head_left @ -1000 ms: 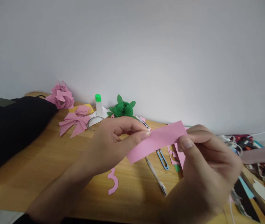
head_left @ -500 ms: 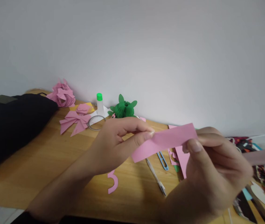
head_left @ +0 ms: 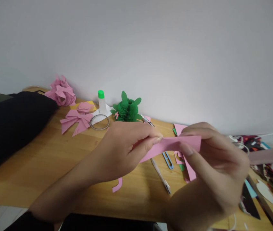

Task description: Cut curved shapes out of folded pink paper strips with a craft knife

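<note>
A pink paper strip (head_left: 172, 144) is held above the wooden table (head_left: 45, 160) between both hands. My left hand (head_left: 124, 149) pinches its left end with thumb and fingers. My right hand (head_left: 213, 166) grips its right end, thumb on the near face and fingers curled over the top. The strip now lies almost flat, its face tipped away from me. Beneath it on the table lie a white pen (head_left: 161, 176), small blue snips (head_left: 167, 159) and pink paper offcuts (head_left: 189, 170).
A black bag (head_left: 9, 122) fills the left of the table. Along the wall stand pink paper flowers (head_left: 61, 91), a pink bow (head_left: 75, 120), a glue bottle with green cap (head_left: 101, 102), a metal ring (head_left: 99, 122) and a green paper ornament (head_left: 127, 109). Patterned papers clutter the right edge (head_left: 259, 144).
The strip has tilted from facing me to nearly edge-on and flat. My right fingers have folded over its top edge. The view has shifted slightly downward.
</note>
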Action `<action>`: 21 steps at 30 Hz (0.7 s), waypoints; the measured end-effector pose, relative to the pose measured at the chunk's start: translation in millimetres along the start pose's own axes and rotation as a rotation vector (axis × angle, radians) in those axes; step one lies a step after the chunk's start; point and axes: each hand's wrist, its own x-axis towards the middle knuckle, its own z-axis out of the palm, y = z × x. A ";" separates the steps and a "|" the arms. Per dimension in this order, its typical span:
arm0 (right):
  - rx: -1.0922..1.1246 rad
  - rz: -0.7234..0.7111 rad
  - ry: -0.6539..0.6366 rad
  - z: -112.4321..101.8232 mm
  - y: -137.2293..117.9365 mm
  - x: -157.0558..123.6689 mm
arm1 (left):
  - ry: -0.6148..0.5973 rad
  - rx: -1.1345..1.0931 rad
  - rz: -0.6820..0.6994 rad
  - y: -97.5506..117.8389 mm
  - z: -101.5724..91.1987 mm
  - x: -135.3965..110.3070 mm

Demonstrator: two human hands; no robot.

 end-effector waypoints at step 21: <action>-0.271 -0.050 -0.269 1.1 -0.9 12.1 | -0.279 0.245 0.049 -5.2 9.6 0.9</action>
